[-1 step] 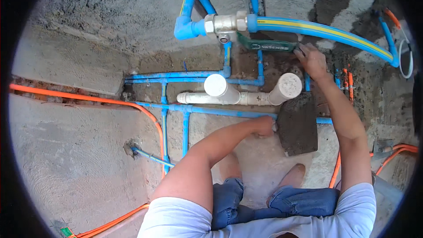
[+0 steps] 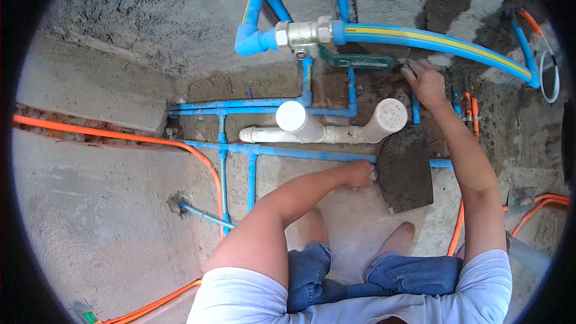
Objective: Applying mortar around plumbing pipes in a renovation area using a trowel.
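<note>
A flat board under dark wet mortar is held out over the floor. My left hand is closed at its left edge; a small pale part of what it grips shows beside the fingers. My right hand reaches up to the wall with bent, closed fingers, close to the free end of the green lever of a metal ball valve. What those fingers hold is hidden, and contact with the lever cannot be made out.
A thick blue pipe curves right from the valve. Two white drain pipe ends rise below it. Thin blue pipes cross the floor. Orange conduit runs along the left; more conduit and a small metal trowel are at right.
The whole view has shifted very slightly. Both hands, the mortar board and the valve lever keep nearly the same places.
</note>
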